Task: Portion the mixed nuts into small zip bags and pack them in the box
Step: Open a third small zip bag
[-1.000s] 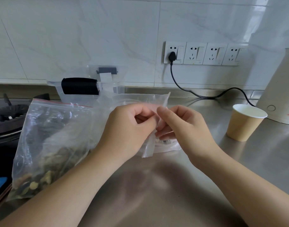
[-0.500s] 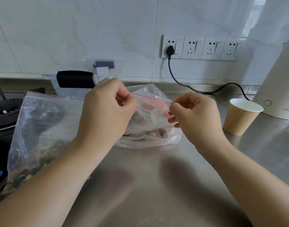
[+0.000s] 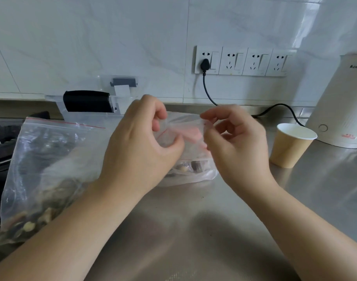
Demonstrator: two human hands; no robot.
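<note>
Pinching the small zip bag [image 3: 190, 173] upright, both hands hold its mouth.

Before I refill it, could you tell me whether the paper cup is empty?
Empty as far as visible: the paper cup stands upright, showing only bare white interior.

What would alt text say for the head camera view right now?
Two hands pinch the top of a small zip bag holding a few nuts: left hand on its left side, right hand on its right. A large bag of mixed nuts sits left; a paper cup right.
</note>
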